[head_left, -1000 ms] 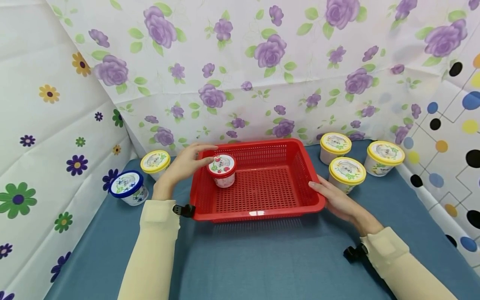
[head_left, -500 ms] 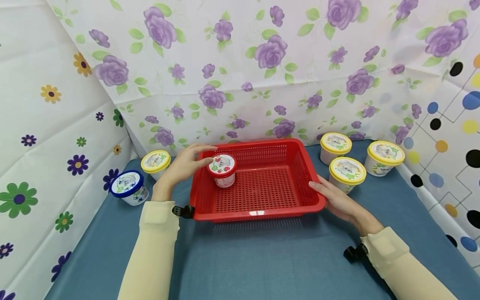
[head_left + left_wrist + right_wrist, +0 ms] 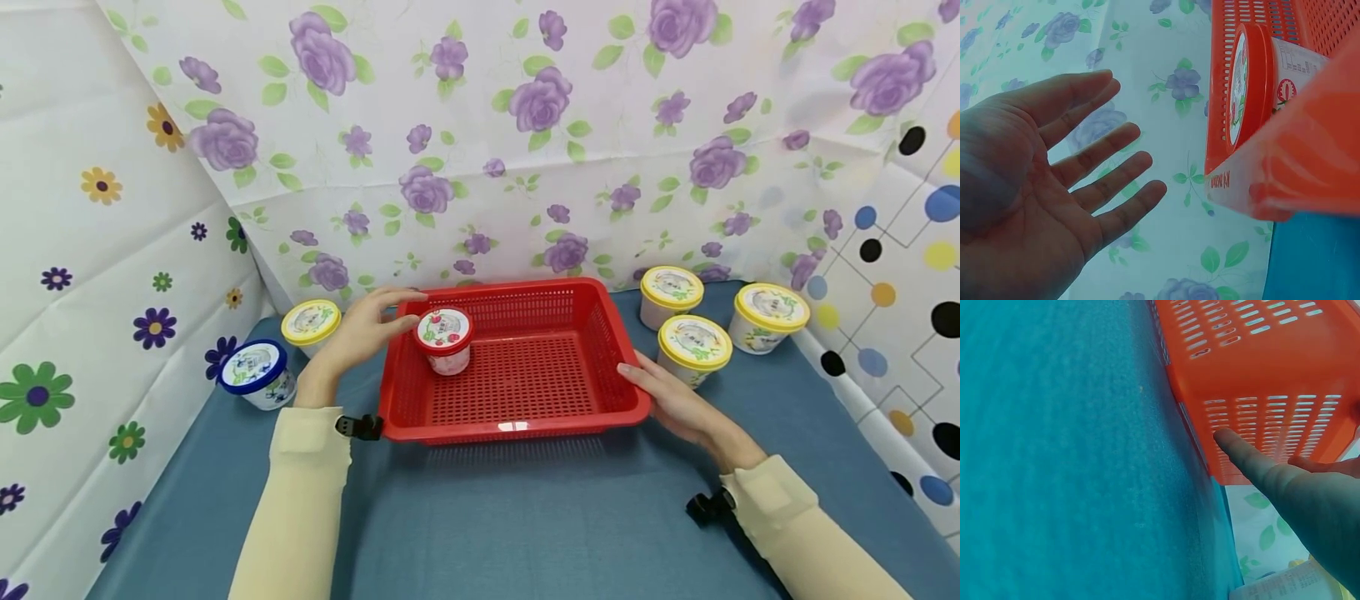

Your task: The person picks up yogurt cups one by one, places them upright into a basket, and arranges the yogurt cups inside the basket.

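In the head view a red plastic basket (image 3: pixel 517 427) with slotted walls stands on the blue cloth. At its left end, inside, sits an upright tub with a red lid (image 3: pixel 444 330) printed with cherries. My left hand (image 3: pixel 363 335) is over the basket's left rim, fingers spread, holding nothing. In the left wrist view the left hand's palm (image 3: pixel 1038 187) shows with fingers apart from the red-lidded tub (image 3: pixel 1254 94). My right hand (image 3: pixel 678 404) grips the basket's right side, thumb over the rim; the right wrist view shows a finger (image 3: pixel 1244 456) against the outer wall.
Left of the basket stand a blue-lidded tub (image 3: pixel 255 371) and a yellow-lidded tub (image 3: pixel 311 323). Three yellow-lidded tubs, one nearest the right hand (image 3: pixel 694 343), stand at the right. A flowered cloth wall (image 3: pixel 480 150) rises close behind the basket.
My left hand has drawn slightly left, and its thumb has come away from the red-lidded tub. The right hand and the basket stay put.
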`<move>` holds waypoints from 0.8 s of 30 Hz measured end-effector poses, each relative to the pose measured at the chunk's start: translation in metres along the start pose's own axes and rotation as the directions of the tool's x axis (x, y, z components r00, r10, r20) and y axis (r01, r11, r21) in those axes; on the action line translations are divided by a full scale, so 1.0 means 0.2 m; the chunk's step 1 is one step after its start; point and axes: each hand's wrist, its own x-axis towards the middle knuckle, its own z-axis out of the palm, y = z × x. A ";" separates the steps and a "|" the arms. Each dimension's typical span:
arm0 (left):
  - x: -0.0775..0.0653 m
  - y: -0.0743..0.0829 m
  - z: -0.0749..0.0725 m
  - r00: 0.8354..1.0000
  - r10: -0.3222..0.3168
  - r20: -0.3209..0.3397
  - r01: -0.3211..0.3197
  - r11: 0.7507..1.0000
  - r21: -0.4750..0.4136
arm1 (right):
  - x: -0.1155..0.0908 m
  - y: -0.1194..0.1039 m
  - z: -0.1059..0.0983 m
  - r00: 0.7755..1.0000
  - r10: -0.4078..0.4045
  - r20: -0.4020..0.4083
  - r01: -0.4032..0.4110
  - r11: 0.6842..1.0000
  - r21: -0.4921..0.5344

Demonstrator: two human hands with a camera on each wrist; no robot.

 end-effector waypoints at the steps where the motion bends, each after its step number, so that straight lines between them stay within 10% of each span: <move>1: -0.01 -0.01 0.00 1.000 -0.005 -0.003 0.005 1.000 -0.003 | 0.00 0.00 0.00 1.000 0.000 -0.001 0.000 1.000 -0.002; 24: -0.14 -0.14 -0.10 0.998 -0.015 -0.059 0.017 0.999 0.027 | 0.00 0.00 0.01 0.999 0.029 -0.028 -0.029 1.000 0.007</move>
